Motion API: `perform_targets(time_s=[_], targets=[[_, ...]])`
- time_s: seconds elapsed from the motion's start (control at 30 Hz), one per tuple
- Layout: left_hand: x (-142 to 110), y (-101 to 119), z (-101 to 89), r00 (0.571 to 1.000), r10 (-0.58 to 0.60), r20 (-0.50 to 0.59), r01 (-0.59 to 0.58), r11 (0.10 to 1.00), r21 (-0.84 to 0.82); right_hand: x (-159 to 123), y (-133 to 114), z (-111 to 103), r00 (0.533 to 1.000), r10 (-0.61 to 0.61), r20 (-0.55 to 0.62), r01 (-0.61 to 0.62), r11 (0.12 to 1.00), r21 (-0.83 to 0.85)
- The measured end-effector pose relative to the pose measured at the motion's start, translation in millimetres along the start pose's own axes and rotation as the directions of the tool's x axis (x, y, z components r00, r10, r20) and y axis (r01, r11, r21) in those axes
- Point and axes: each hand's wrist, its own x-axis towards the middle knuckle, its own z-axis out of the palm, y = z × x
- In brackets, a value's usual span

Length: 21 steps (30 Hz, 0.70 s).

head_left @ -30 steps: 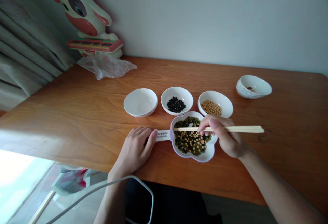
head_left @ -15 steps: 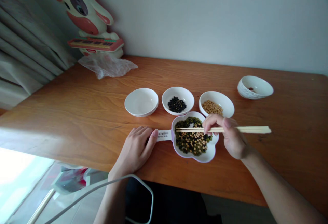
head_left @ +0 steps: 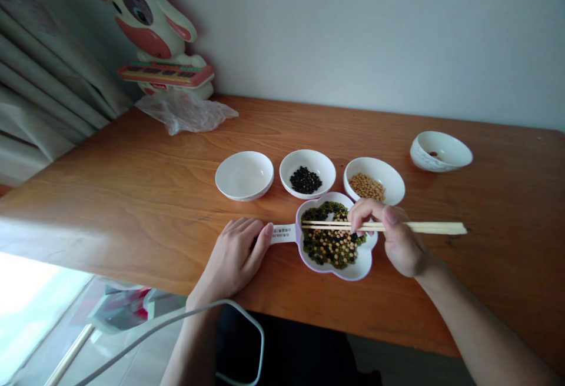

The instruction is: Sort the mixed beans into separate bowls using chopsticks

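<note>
Head view, lower centre: my left hand lies flat and loose on the table, fingertips touching the handle of the flower-shaped dish. My right hand pinches the chopsticks, tips level over the mixed beans. Beyond stand an empty bowl, black beans, soybeans; a fourth bowl sits far right.

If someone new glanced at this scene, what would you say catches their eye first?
Probably the flower-shaped dish of mixed beans near the table's front edge, with the right hand holding chopsticks level across it and the left hand resting flat by its handle. Next, the cow toy in the far left corner, above a crumpled plastic bag.
</note>
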Motion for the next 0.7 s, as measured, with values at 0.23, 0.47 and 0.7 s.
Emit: perform_targets(time_s=[0.23, 0.47, 0.7], targets=[[-1.3, 0.3, -1.0, 1.0, -0.004, 0.014, 0.004, 1.0, 0.0, 1.0, -0.1, -1.5, 1.0, -0.016, 0.013, 0.016, 1.0, -0.018], [-1.1, -0.3, -1.2, 1.0, -0.005, 0.008, 0.005, 1.0, -0.002, 0.5, 1.4, 0.6, 0.999, -0.031, 0.015, 0.031, 0.999, -0.031], [0.0, -0.3, -0.4, 1.0, 0.004, -0.002, -0.004, 1.0, 0.004, 0.6, 2.6, 1.5, 1.0, -0.018, -0.001, 0.018, 1.0, -0.024]])
